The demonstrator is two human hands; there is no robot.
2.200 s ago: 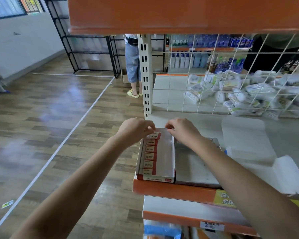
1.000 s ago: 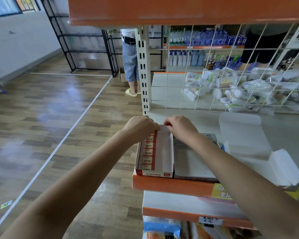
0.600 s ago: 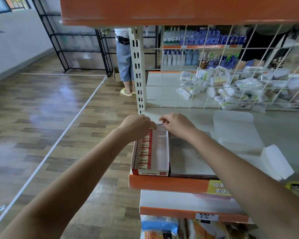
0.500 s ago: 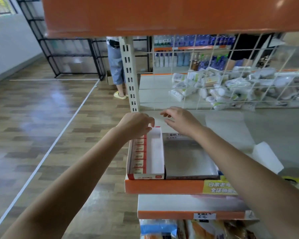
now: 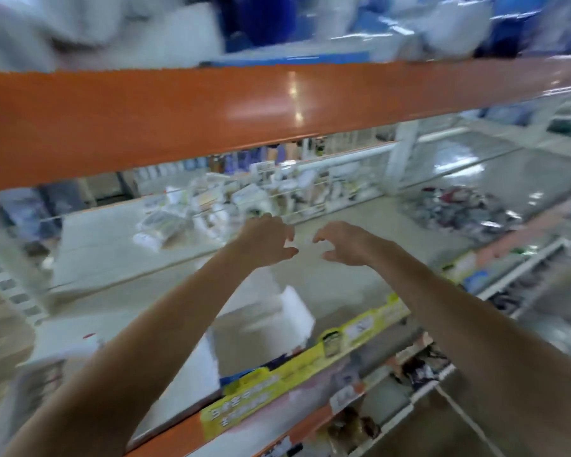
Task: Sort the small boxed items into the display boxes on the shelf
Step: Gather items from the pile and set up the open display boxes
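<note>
The white cardboard display boxes [image 5: 271,311] lie blurred on the grey shelf [image 5: 350,278], under and between my forearms, with their flaps up; I cannot pick out any small boxed items here. I judge such thin card light and easily crushed, best held by its side walls, not the flaps. My left hand [image 5: 266,240] and right hand [image 5: 342,242] hover above the shelf, near each other but apart, fingers loosely curled and holding nothing. An orange shelf beam [image 5: 211,117] crosses above them.
</note>
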